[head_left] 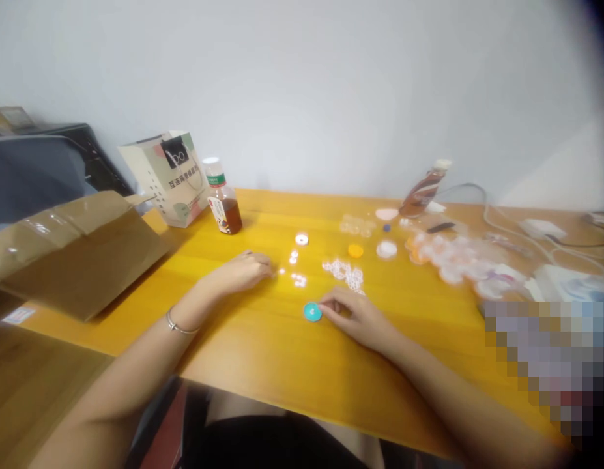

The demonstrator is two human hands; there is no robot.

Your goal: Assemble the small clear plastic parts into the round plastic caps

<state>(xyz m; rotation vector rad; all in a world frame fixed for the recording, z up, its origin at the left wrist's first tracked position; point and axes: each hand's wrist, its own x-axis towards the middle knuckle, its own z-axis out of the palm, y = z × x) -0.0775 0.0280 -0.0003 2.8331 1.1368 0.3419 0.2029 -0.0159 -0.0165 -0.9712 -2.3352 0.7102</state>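
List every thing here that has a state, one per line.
left hand: resting on the table, holding nothing visible
right hand: fingertips touching the teal disc
teal disc: flat on the table
tea bottle: upright, capped
second bottle: tilted, capped
cardboard box: flaps open

I see a small round teal disc (312, 312) lying flat on the yellow wooden table (262, 352), just below the middle of the frame. It has a pale spot in its middle. My right hand (356, 317) touches its right edge with the fingertips. A little above it, near the middle of the frame, lie tiny white bits (298, 280) in a loose bunch. My left hand (245, 270) rests palm down just left of them.
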